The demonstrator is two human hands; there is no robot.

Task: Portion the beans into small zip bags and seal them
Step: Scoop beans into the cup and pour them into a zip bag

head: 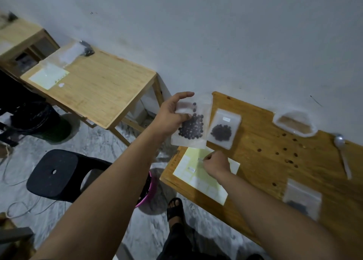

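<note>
I see the left hand point(172, 114) pinching a zip bag of dark beans point(191, 126) above the table's point(255, 161) far-left corner. The right hand point(216, 164), fingers curled, hides whatever it picks on the label sheet point(188, 169); near-right bag point(302, 199) blurred.

Clear plastic, bare wood, matt paper

The zip bag point(191, 126) of dark beans is clear, slightly frosted plastic; the table point(255, 161) is knotty unpainted wood; the label sheet point(198, 173) is pale matt paper; the spoon point(341, 151) gleams like metal.
</note>
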